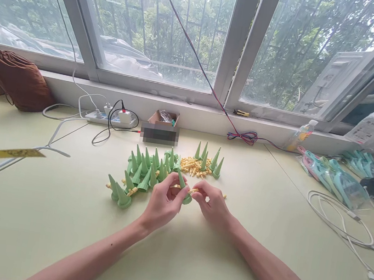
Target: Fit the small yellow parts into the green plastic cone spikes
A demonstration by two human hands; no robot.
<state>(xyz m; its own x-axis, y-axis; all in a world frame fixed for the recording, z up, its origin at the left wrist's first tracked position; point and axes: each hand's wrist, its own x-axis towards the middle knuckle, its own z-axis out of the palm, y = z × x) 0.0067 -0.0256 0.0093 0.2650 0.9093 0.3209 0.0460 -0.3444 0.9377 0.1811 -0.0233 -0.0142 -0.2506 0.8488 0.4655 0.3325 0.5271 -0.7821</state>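
My left hand (164,199) is closed around a green plastic spike (186,199), a hollow-looking cone with a wide base, tilted with its point up and left. Between the fingertips of my right hand (213,202) is a small yellow plastic piece (193,190), held against the spike's side. A bit of yellow also shows near my left fingers. Just beyond my left hand stands a cluster of green spikes (144,180), some fitted with yellow pieces. Past my right hand lies a heap of loose yellow pieces (188,165), with several green spikes (217,168) standing in and beside it.
A power strip (109,119) with plugs and cables sits along the back, beside a small cardboard box (164,118). At right are a coiled white cable (338,226), bagged pastel plastic items (337,179) and a bottle (301,135). A brown bag (21,82) stands at left.
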